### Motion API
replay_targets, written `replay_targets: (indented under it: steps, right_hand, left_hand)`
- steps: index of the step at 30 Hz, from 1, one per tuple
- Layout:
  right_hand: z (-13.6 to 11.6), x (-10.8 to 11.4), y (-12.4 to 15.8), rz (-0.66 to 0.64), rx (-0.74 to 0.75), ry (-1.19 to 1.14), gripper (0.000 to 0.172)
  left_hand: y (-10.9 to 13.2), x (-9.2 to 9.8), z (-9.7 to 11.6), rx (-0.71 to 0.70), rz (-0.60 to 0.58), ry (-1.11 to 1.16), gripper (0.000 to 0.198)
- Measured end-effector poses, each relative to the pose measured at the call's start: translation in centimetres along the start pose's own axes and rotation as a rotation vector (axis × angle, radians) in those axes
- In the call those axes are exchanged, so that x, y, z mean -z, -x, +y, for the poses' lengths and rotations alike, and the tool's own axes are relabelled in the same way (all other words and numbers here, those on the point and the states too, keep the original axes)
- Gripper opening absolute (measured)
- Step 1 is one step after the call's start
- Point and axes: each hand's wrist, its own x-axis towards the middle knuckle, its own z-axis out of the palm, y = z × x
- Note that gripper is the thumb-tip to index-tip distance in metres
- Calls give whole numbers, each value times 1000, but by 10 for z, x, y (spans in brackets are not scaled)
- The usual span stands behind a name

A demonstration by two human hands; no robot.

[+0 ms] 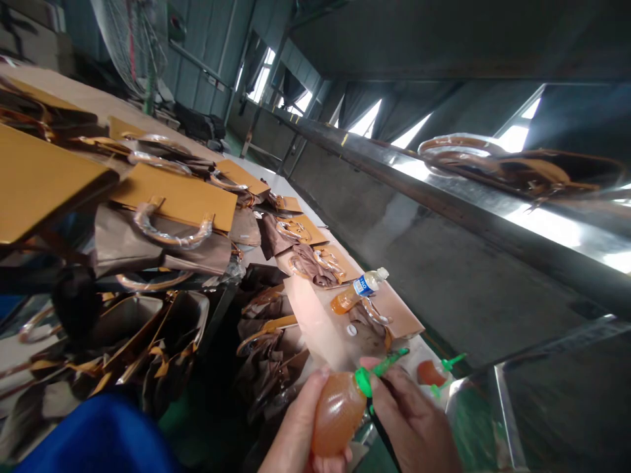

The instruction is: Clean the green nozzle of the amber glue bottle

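Snugly, left hand (298, 420) around an amber bottle (339, 415), right hand (417, 424) in a pinch at its green cap (363, 382)

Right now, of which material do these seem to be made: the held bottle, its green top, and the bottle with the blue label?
Held bottle: probably plastic, glossy and translucent; light glints, orange shows through. Green top: likely plastic, fairly opaque, judging by its bright, even colour. Blue-labelled bottle: probably clear, smooth plastic, since its upper part is see-through; glass remains possible.
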Motion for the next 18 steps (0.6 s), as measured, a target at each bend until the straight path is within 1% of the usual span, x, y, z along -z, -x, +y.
replay_targets:
  steps: [2, 4, 6, 8, 10, 12, 15, 18]
  right_hand:
    - [-1, 4, 0, -35, 70, 60, 28]
    - [-4, 8, -2, -113, 96, 47, 32]
    - [-8, 11, -3, -194, 52, -13, 35]
    - [-11, 12, -2, -214, -22, -104, 38]
    - [-12, 9, 0, -183, -73, -194, 39]
    - [-11, 5, 1, -115, -98, -231, 37]
    - [-9, -3, 1, -36, -126, -191, 32]
    - [-9, -10, 0, 11, -104, -194, 32]
  left_hand:
    - [1, 0, 1, -5, -1, -9, 55]
    - [5, -3, 5, -9, 0, -3, 53]
    - [10, -6, 8, 3, -9, 10, 52]
    - [14, -7, 11, 21, -25, 35, 52]
    - [14, -5, 11, 29, -40, 73, 52]
    - [12, -2, 10, 18, -69, 108, 54]
    - [6, 2, 7, 27, -105, 95, 58]
    - [1, 6, 6, 44, -81, 54, 62]
